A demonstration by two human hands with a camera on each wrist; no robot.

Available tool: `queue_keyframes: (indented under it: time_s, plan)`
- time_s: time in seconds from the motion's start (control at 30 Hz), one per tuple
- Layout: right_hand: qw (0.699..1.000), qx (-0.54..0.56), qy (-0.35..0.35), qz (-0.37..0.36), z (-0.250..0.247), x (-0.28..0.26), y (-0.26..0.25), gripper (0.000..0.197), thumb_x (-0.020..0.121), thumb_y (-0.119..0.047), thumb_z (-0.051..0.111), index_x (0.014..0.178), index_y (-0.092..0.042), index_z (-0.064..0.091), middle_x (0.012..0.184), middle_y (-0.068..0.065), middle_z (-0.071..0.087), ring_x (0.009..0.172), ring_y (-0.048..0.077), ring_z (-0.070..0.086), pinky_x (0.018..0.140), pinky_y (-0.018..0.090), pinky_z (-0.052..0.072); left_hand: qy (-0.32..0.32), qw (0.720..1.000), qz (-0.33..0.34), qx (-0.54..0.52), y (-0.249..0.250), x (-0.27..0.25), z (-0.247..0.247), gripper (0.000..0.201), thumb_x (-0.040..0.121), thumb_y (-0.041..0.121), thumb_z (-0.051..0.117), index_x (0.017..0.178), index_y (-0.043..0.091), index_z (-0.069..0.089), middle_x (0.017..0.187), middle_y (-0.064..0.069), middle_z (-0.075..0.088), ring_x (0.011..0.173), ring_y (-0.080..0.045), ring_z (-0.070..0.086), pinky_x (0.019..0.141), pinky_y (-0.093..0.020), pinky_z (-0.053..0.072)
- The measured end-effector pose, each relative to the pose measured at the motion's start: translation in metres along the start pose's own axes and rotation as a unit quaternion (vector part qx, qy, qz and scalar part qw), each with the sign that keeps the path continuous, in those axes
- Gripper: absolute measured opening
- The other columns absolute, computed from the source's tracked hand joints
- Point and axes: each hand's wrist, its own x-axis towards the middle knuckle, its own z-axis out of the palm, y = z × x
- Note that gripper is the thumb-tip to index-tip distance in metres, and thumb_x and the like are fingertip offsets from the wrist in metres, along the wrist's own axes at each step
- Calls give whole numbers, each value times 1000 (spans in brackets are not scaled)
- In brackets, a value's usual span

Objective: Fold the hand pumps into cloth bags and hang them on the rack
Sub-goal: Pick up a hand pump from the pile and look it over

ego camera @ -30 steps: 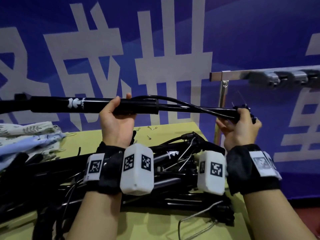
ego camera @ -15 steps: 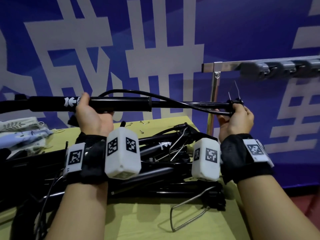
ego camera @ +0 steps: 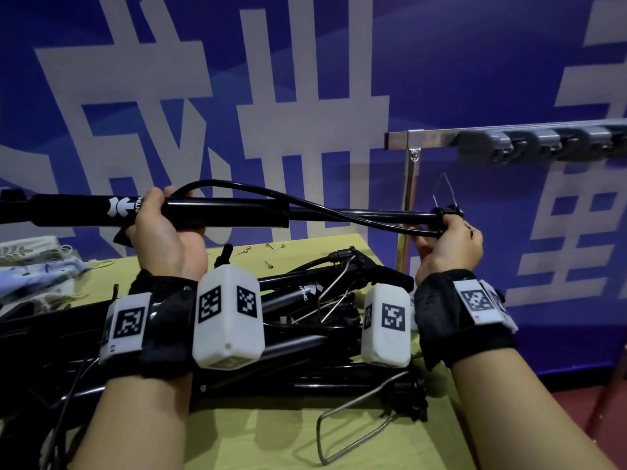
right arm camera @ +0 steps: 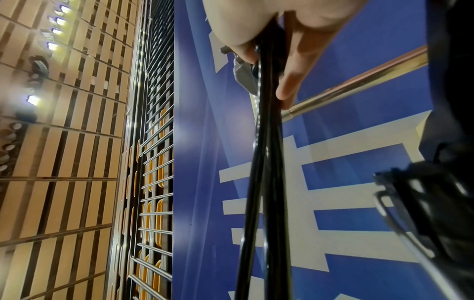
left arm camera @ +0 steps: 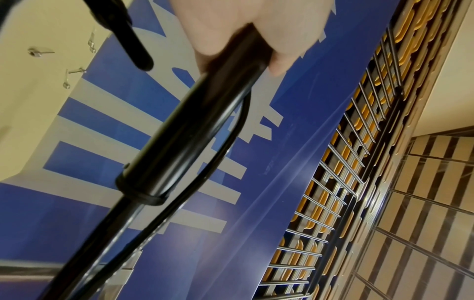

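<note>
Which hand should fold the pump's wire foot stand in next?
Right. The right hand already grips the pump at the end with the wire foot stand; the left hand steadies the barrel.

A blue banner with large pale characters fills the far wall behind a yellow-green table. Several small metal pins lie scattered near the table's far edge. In the wrist views, a slatted wooden ceiling with bright lights meets a metal grille backed with orange panels.
</note>
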Motion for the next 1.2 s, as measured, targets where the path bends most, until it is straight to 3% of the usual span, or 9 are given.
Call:
queue_keyframes:
  time_s: [0.1, 0.23, 0.43, 0.63, 0.73, 0.87, 1.03, 1.2]
  plan:
    - [1000, -4, -4, -9, 0, 0, 3, 13, 88, -2, 52, 99, -8, 49, 95, 11, 59, 71, 16, 61, 50, 27, 56, 1, 1000, 1, 19, 1, -3, 0, 42, 92, 7, 53, 132, 6, 40, 99, -6, 57, 77, -15, 64, 72, -35, 58]
    - [1000, -10, -2, -10, -2, 2, 6, 11, 88, -2, 52, 97, -8, 50, 86, 7, 59, 68, 14, 61, 48, 25, 54, 6, 1000, -6, 30, 3, -2, 0, 45, 91, 7, 55, 133, 7, 39, 110, -8, 56, 86, -19, 65, 79, -40, 57]
    - [1000, -17, 11, -13, -2, 3, 10, 13, 87, -1, 54, 99, -6, 51, 85, 7, 58, 67, 14, 61, 47, 24, 54, 4, 999, -7, 53, 0, 0, -3, 51, 91, 9, 54, 139, 11, 37, 88, 2, 57, 67, -10, 63, 62, -32, 55]
    - [1000, -26, 16, -8, -3, 3, 10, 22, 86, -1, 55, 108, -1, 56, 94, 13, 61, 65, 14, 62, 47, 24, 54, 5, 997, -10, 82, 2, 0, -4, 57, 89, 12, 57, 141, 8, 36, 116, -7, 56, 97, -21, 62, 66, -38, 57]
    - [1000, -27, 14, -5, -3, 4, 11, 29, 85, -1, 56, 114, 5, 57, 94, 15, 61, 63, 15, 62, 45, 24, 53, -16, 997, -5, 74, 2, -1, -4, 58, 90, 11, 55, 143, 7, 32, 106, -5, 52, 81, -14, 60, 62, -33, 55]
    - [999, -41, 8, 17, -1, 0, 17, 27, 86, -2, 55, 113, 2, 56, 90, 13, 61, 65, 19, 63, 45, 24, 52, -51, 998, -4, 44, -1, -4, -2, 54, 91, 9, 52, 142, 7, 33, 95, -3, 54, 65, -10, 60, 65, -31, 54]
    - [998, -53, 4, 23, 0, -1, 21, 28, 87, -3, 55, 114, 4, 56, 98, 17, 61, 70, 22, 64, 44, 21, 52, -61, 997, 0, 40, -3, -9, 1, 58, 91, 9, 54, 144, 8, 32, 109, -6, 51, 69, -11, 61, 68, -32, 55]
    - [996, -79, -28, 30, 0, -6, 27, 31, 87, -5, 55, 116, 4, 54, 107, 22, 62, 50, 16, 65, 51, 26, 56, -83, 995, -2, 53, -8, -11, 3, 57, 91, 10, 52, 144, 6, 31, 106, -6, 52, 77, -13, 59, 64, -30, 55]
